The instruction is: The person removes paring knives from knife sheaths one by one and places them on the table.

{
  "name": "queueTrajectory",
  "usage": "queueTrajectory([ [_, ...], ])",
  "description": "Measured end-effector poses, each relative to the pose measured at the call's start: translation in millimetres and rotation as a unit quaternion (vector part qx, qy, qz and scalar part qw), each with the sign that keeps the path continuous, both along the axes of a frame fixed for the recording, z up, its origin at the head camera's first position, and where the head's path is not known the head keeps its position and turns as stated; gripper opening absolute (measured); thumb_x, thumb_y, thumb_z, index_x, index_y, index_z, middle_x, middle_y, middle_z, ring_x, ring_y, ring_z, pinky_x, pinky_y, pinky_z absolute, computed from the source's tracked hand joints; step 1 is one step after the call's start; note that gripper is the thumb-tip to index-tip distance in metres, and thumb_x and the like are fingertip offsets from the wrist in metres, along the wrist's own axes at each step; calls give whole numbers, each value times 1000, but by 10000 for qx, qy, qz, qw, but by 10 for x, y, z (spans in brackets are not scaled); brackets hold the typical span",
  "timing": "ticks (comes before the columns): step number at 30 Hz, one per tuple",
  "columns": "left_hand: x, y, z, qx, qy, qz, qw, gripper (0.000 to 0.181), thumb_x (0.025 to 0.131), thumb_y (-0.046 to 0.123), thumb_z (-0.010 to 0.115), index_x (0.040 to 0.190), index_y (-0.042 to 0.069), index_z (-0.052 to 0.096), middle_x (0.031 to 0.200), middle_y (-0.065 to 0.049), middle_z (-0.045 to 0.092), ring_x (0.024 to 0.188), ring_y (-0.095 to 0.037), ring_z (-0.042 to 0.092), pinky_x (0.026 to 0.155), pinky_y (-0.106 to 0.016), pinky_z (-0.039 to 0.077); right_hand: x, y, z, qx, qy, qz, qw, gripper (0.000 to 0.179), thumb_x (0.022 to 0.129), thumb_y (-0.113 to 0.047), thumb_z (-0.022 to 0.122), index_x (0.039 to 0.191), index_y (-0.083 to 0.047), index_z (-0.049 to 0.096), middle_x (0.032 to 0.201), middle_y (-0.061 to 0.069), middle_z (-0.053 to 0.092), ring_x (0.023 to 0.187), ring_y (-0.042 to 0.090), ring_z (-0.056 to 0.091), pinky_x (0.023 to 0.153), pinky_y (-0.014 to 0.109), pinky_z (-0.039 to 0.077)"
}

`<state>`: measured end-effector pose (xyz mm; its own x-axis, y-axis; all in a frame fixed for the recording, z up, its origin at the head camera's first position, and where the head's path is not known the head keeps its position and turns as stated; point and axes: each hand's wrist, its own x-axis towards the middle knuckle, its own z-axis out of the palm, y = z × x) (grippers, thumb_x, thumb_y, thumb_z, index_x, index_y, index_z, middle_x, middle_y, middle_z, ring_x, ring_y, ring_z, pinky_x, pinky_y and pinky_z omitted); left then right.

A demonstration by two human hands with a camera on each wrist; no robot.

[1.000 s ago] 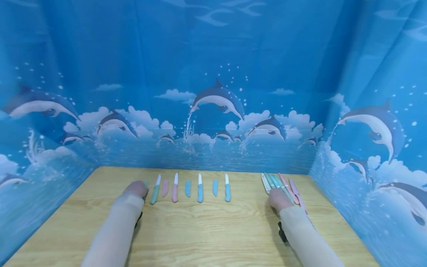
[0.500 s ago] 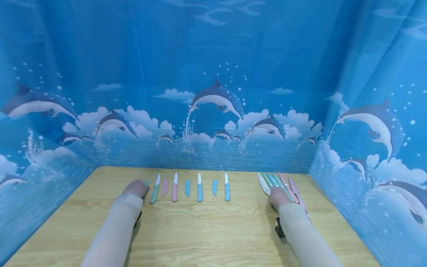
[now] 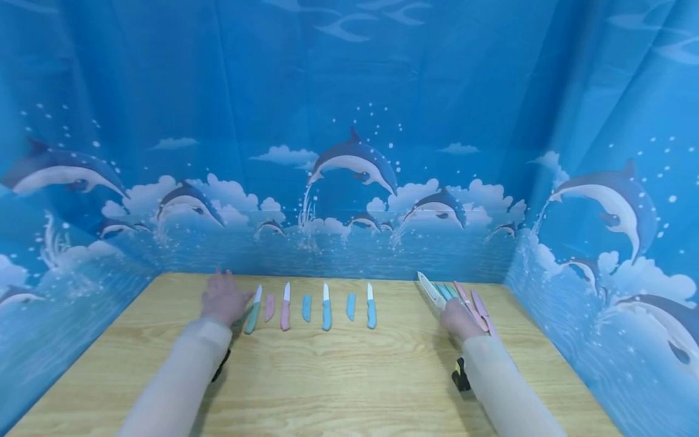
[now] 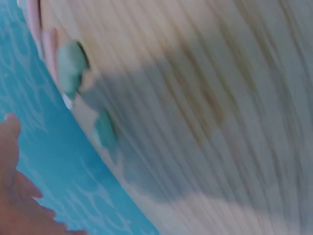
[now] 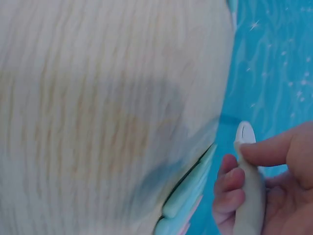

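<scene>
My left hand (image 3: 221, 300) is over the back left of the table with its fingers spread, holding nothing. In the left wrist view, a small green blade sheath (image 4: 104, 129) lies on the wood in the hand's shadow. Just right of that hand is a green-handled knife (image 3: 253, 312). My right hand (image 3: 459, 318) grips the pale handle (image 5: 252, 196) of a white knife, thumb along its top and fingers curled round it. The knife's white blade end (image 3: 430, 290) points toward the back curtain. Beside it lie several green and blue knives (image 3: 446, 291), partly hidden by the hand.
Along the back run a pink sheath (image 3: 269, 308), a pink knife (image 3: 286, 309), a blue sheath (image 3: 307, 308), a blue knife (image 3: 326, 309), another blue sheath (image 3: 351, 308) and another blue knife (image 3: 371, 308). Pink knives (image 3: 480, 306) lie far right. A dolphin curtain (image 3: 349, 243) encloses the table (image 3: 349, 376).
My left hand has let go of the small green sheath and spread its fingers forward. My right hand has lifted the white knife up and leftward from the group on the right.
</scene>
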<state>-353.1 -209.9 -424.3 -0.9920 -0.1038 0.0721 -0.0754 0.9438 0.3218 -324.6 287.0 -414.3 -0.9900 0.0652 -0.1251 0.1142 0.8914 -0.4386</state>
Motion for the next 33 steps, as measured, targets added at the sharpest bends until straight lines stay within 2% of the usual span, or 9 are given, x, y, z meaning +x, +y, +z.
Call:
queueTrajectory([
  [2,-4,64,4,-169,103,-131,9997,87,100,49,44,148,-13,5,154,-37,-4,140,-56,-4,110,-69,13,37,-45,24,-195,113,3,9997,40,97,-4,37,126,23,37,116,38,53,98,42,58,89,51,48],
  [7,17,321,67,-692,458,-404,9957,87,99,48,47,149,-12,8,155,-34,0,141,-55,-3,108,-72,13,113,-213,39,-212,415,111,9989,41,103,-18,42,125,16,44,110,31,60,98,41,61,87,52,50],
  [9,33,445,106,-614,560,-535,9951,86,99,47,49,150,-9,9,156,-33,0,142,-54,-3,108,-72,12,146,-286,46,-117,506,169,9985,40,102,-19,45,124,15,47,107,28,62,96,38,62,84,51,51],
  [14,90,726,197,-216,672,-838,9940,86,98,52,48,154,1,8,158,-29,-4,143,-52,-7,109,-72,9,220,-462,25,-402,671,172,9968,39,100,-22,49,124,9,53,101,19,65,83,28,61,74,44,52],
  [19,216,985,217,-64,704,-1264,9895,89,95,56,48,155,7,3,159,-25,-8,144,-50,-8,109,-71,10,345,-677,6,-646,767,291,9945,33,98,-24,54,117,2,60,80,7,61,65,18,51,58,32,44],
  [23,378,1204,213,-233,827,-1735,9811,90,93,57,50,155,11,5,161,-20,-5,146,-46,-4,112,-68,11,497,-830,15,-768,831,458,9925,28,97,-24,56,113,-1,63,71,3,55,59,17,45,53,29,39],
  [27,522,1397,188,-394,1020,-2226,9688,89,92,57,53,155,11,10,162,-17,0,147,-44,1,112,-68,10,642,-938,8,-783,925,773,9896,23,97,-24,58,107,-4,64,69,1,54,57,15,43,52,28,38],
  [29,561,1467,175,-536,1119,-2422,9623,89,92,57,53,155,10,12,162,-15,2,148,-41,1,113,-67,9,692,-992,19,-749,957,921,9883,22,96,-25,59,106,-6,65,67,0,53,55,14,43,51,28,38],
  [33,652,1590,182,-585,1100,-2646,9563,88,91,58,53,154,8,15,162,-11,9,149,-35,5,115,-62,10,776,-1063,56,-620,1124,1222,9842,21,93,-26,63,104,-8,66,66,-3,53,54,13,42,50,27,37],
])
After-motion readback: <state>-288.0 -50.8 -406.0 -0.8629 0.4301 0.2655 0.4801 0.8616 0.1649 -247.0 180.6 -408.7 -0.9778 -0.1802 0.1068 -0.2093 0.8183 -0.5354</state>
